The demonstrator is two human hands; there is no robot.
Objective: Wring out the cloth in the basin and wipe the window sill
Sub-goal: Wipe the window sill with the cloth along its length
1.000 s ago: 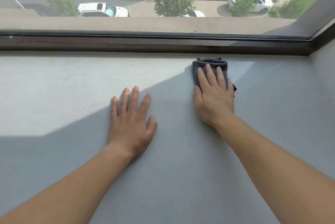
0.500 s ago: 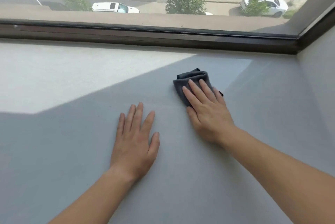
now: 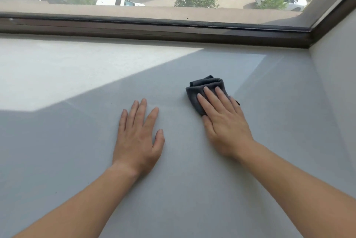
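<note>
1. Head view: right hand [image 3: 223, 122] presses flat, fingers straight, on the cloth [image 3: 206, 91], mid-sill [image 3: 77, 141].
2. Left hand [image 3: 137, 137] lies flat beside it, fingers spread, holding nothing.
3. Cloth bunches ahead of the fingertips, toward the window.

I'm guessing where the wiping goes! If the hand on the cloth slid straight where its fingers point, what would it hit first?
The right hand, flat on the cloth, points forward, slightly left. Only bare window sill lies ahead, so it would probably meet the window frame first.
</note>
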